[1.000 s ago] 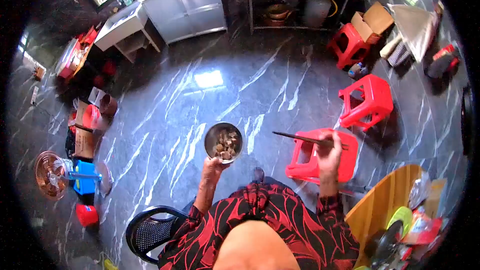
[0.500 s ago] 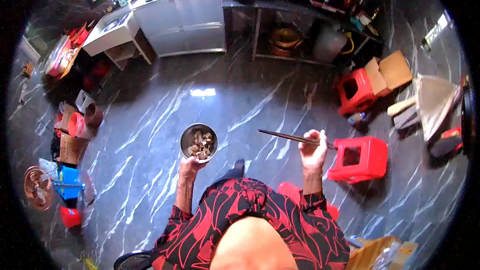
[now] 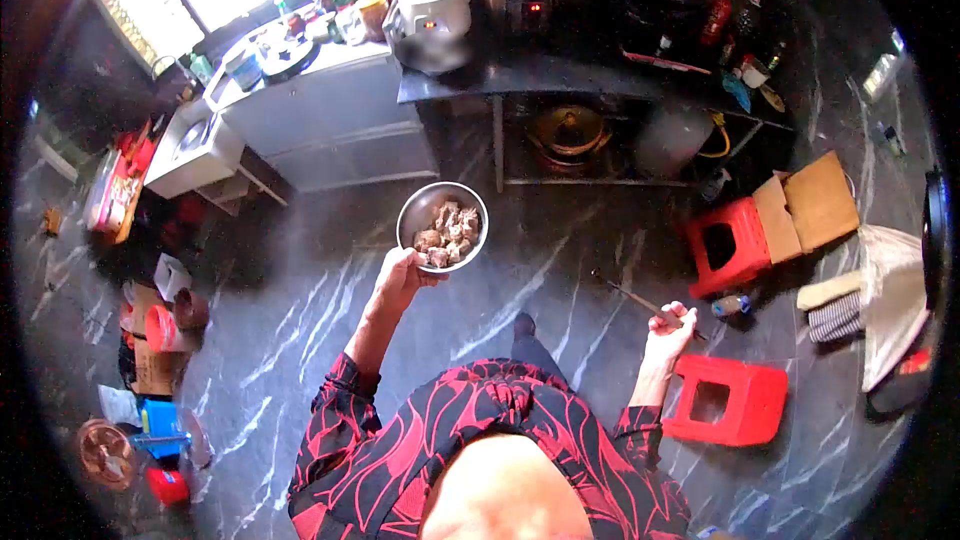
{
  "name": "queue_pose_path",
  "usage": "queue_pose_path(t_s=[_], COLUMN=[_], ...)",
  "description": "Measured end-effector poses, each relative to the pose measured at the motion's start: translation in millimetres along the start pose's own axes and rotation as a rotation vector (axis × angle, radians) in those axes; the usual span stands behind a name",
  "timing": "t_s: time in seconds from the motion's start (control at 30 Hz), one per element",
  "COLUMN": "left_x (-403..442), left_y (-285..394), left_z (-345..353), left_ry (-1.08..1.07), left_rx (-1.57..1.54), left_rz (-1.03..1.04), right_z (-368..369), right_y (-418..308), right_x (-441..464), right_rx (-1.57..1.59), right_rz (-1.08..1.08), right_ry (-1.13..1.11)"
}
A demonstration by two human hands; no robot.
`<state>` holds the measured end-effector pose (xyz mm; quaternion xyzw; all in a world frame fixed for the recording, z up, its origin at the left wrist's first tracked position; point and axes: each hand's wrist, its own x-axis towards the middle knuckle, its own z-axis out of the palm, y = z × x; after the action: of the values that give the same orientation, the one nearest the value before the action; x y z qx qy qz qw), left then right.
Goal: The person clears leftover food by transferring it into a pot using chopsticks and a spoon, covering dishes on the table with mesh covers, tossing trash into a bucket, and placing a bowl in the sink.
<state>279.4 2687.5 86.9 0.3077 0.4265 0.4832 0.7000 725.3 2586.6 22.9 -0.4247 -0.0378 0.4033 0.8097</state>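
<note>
My left hand (image 3: pixel 398 280) grips the lower rim of a round metal bowl (image 3: pixel 415 212), held out in front of me above the floor. Chunks of what looks like cooked meat (image 3: pixel 450 233) fill its bottom. Out to the right, my right hand (image 3: pixel 668 332) is closed around a pair of dark chopsticks (image 3: pixel 630 295), whose tips point forward and left, away from the bowl. Just below that hand is a red plastic stool (image 3: pixel 735 400) on the floor.
Ahead runs a dark counter (image 3: pixel 540 75) with a white rice cooker (image 3: pixel 435 8) and a steel cooker (image 3: pixel 520 2). A second red stool (image 3: pixel 722 245) bears an open cardboard box (image 3: pixel 805 210). Left are a sink (image 3: pixel 195 155), cartons (image 3: pixel 152 368) and a fan (image 3: pixel 107 452).
I have moved forward, and the counter appears closer. The bowl has gone forward and slightly right in view; the chopsticks have shifted right and now angle downward to the right.
</note>
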Motion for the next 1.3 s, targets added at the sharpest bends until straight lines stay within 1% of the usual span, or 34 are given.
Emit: queue_pose_path(t_s=[0.03,0.1,0.13,0.17,0.2,0.27,0.33,0.4,0.43,0.47,0.5,0.53,0.57,0.6,0.67,0.7,0.73,0.77,0.8,0.83,0.9,0.97,1.0,1.03,1.07,1.1,1.17,1.23,1.27,1.3], left_x=[27,90,113,133,150,162,214,278,295,314,349,395,424,452,538,550,590,617,636,663,669,718,744,771,779,783,817,814,809,809], left_y=[15,54,74,89,101,145,171,186,204,223,232,238,254,261,282,295,302,305,312,320,352,360,362,359,354,356,339,350,353,353], left_z=[0,5,10,16,23,60,56,39,45,51,40,19,23,34,10,19,24,28,43,45,99,111,116,121,126,130,130,152,164,172], left_ry=[0.006,-0.024,0.047,0.125,0.102,0.165,0.078,0.193,0.177,0.16,0.113,-0.02,-0.148,0.044,-0.063,-0.054,-0.138,-0.137,-0.135,-0.215,-0.146,-0.251,-0.239,-0.125,-0.003,-0.014,0.081,0.161,0.164,0.168], left_rx=[-0.013,0.001,0.063,0.119,0.146,0.358,0.395,0.249,0.326,0.403,0.307,0.374,0.438,0.212,0.574,0.413,0.474,0.377,0.28,0.609,0.557,0.523,0.521,0.62,0.715,0.759,0.723,1.049,1.096,1.141], left_rz=[-0.005,0.0,0.017,0.029,0.153,0.349,0.419,0.35,0.337,0.325,0.286,0.379,0.461,0.311,0.428,0.265,0.393,0.373,0.354,0.583,0.577,0.505,0.498,0.433,0.36,0.328,0.356,0.29,0.276,0.261], right_z=[22,79,112,144,175,230,275,313,328,328,337,341,340,340,341,337,338,337,339,342,349,358,361,361,361,366,369,387,397,394], right_y=[6,21,27,38,46,59,74,84,91,91,96,105,113,116,123,118,122,123,124,126,133,143,145,147,150,154,157,148,146,147], right_x=[24,80,101,124,138,153,185,208,219,216,223,238,250,259,279,273,286,294,301,308,324,342,350,363,372,388,407,420,423,432], right_rx=[0.011,-0.023,-0.011,0.0,-0.007,-0.02,-0.029,-0.03,-0.032,-0.034,-0.04,-0.021,-0.009,-0.061,-0.033,-0.026,-0.027,-0.028,-0.009,-0.017,-0.03,-0.025,-0.024,-0.074,-0.078,-0.072,-0.058,-0.066,-0.082,-0.084], right_rz=[0.007,-0.002,0.043,0.033,0.072,0.115,0.098,0.074,0.051,0.034,0.036,0.026,0.025,-0.009,-0.032,-0.046,-0.071,-0.095,-0.074,-0.061,-0.06,-0.033,-0.002,0.038,0.041,0.039,0.075,0.104,0.075,0.077], right_ry=[0.004,-0.085,-0.146,-0.108,-0.14,-0.245,-0.367,-0.352,-0.332,-0.322,-0.283,-0.239,-0.189,-0.207,-0.09,-0.031,-0.026,-0.021,0.01,0.001,0.018,0.04,0.063,0.023,0.04,0.043,0.032,-0.037,0.011,0.011])
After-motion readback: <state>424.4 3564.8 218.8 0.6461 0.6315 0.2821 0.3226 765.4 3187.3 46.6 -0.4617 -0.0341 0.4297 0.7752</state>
